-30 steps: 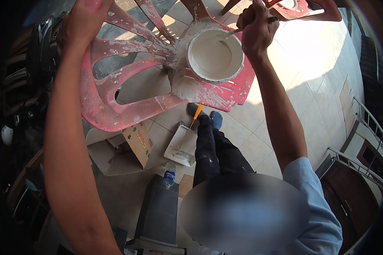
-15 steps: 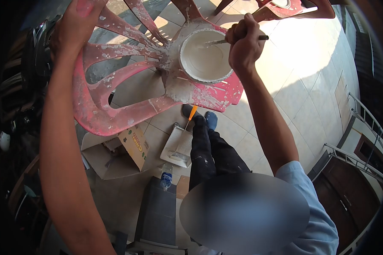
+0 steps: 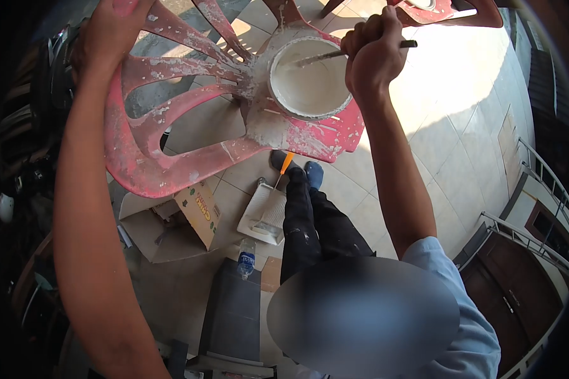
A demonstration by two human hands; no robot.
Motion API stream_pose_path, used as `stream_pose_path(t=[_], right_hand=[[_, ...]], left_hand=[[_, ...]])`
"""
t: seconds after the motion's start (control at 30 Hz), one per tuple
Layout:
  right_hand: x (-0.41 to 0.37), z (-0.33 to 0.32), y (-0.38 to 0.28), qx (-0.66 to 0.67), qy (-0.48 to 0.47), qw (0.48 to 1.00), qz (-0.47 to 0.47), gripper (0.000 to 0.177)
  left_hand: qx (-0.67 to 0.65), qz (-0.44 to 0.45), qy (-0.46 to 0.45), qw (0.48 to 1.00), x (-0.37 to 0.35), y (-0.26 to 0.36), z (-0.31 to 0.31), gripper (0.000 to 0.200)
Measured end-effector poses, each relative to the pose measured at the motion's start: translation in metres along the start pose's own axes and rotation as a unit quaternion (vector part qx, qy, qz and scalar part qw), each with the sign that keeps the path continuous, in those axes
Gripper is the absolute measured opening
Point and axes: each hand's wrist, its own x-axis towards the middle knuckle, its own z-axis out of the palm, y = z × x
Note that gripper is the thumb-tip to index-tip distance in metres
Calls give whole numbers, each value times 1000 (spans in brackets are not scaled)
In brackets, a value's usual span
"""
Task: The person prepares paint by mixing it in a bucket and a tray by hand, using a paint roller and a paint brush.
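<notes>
Compared with half a second earlier, the stick (image 3: pixel 322 58) reaches farther toward the picture-left wall of the bucket (image 3: pixel 341 90), and more of its length shows between the right hand (image 3: pixel 374 60) and the white liquid (image 3: pixel 306 85). The bucket appears to stand on the seat of the spattered chair (image 3: pixel 152 167). Right hand: fingers closed round the stick — a fist over the rim, the outer end jutting beyond it. Left hand (image 3: pixel 112 35): on the outer edge of the chair's back; how firmly its fingers close cannot be told. The action appears to be stirring. Good practice: tilt the stick steeper, so that its tip reaches the bottom; sweep along the wall in slow, even turns, lest liquid slop over — and keep the chair steady throughout.
</notes>
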Motion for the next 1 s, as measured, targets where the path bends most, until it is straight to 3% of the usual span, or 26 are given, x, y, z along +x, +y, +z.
stream_pose_path(t=[0.07, 0.13, 0.2, 0.27, 0.3, 0.33, 0.4, 0.43, 0.47, 0.53, 0.57, 0.6, 0.67, 0.73, 0.8, 0.87, 0.93, 1.0], right_hand=[[-23, -32, 1, -158, -201, 960, 116, 51], [-19, -41, 1, -267, -290, 919, 24, 54], [11, -32, -9, -268, -212, 938, -58, 51], [35, -19, -18, -151, -159, 966, -141, 48], [33, -13, -8, 46, -161, 981, -102, 46], [30, -7, 1, 242, -155, 955, -68, 44], [1, -4, -7, 24, -40, 998, -43, 45], [-14, -10, -1, 17, -67, 997, 37, 45], [-17, -32, 5, -60, -182, 976, 104, 49], [-12, -51, 2, -257, -327, 902, 119, 52], [-5, -46, -6, -292, -296, 905, 92, 55], [2, -42, -6, -221, -251, 942, -6, 51], [26, -32, -12, -243, -186, 941, -145, 50], [30, -21, -7, -135, -142, 954, -225, 45], [1, -14, 5, -84, -93, 978, -167, 49], [-32, -21, 6, -23, -130, 991, -11, 49], [-48, -45, 8, -153, -241, 958, 22, 51], [-41, -60, 0, -241, -327, 914, -17, 58]], left_hand=[[13, -5, 3, 1000, 2, -3, 0, 51], [11, -1, 10, 1000, 0, -4, -1, 51], [-35, 11, 7, 999, 0, -9, 4, 51], [-54, 22, 20, 998, 1, -10, 6, 52], [-48, 26, 29, 998, 1, -10, 7, 52], [-42, 30, 37, 998, 0, -9, 8, 53], [-8, -3, 16, 1000, 0, 0, 2, 53], [10, -21, 8, 1000, 0, 3, -2, 53], [5, -16, 6, 1000, -1, 5, -6, 54], [-4, -10, 1, 1000, -4, 5, -7, 54], [8, -33, -1, 999, 0, -1, -1, 52], [6, -27, 15, 1000, 1, -7, 6, 51], [5, -10, 36, 999, 5, -16, 15, 50], [13, -7, 31, 999, 6, -15, 15, 50], [23, -4, 30, 999, 4, -9, 11, 51], [34, -2, 31, 999, 0, -4, 8, 51], [45, 2, 35, 998, -3, 0, 5, 51], [54, 2, 45, 998, -8, 2, 3, 51]])
